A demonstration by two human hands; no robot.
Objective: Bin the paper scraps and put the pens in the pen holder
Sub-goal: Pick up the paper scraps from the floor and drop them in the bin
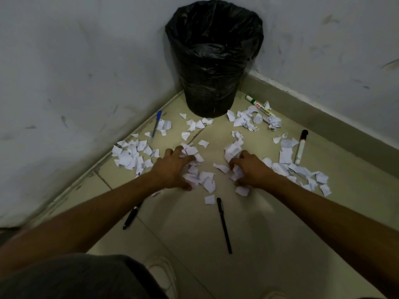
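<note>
Nearest the camera, dark clothing [71, 279] and a pale shoe [163, 275] suggest the person is crouched over the tiled floor [269, 234]. Just ahead, a black pen [224, 225] lies between the forearms, and a second black pen [131, 216] lies partly under the left forearm. Neither is being touched. Beyond them the left hand [172, 169] and right hand [251, 171] are down on the floor, the fingers of each curled in and clamped on a clump of paper scraps [209, 184]. Many more scraps lie in loose heaps to either side and further back. A blue pen [155, 126] lies near the left wall, a black-capped marker [301, 147] to the right, and a green whiteboard marker [260, 105] just beside the bin [212, 61]. The bin is lined with a black bag and stands in the corner; its inside is too dark to show any contents. The task looks barely begun, with the gathering under way, every pen on the floor and no pen holder in view. The scuffed pale walls [75, 61] meet behind the bin, and the room is dim.
</note>
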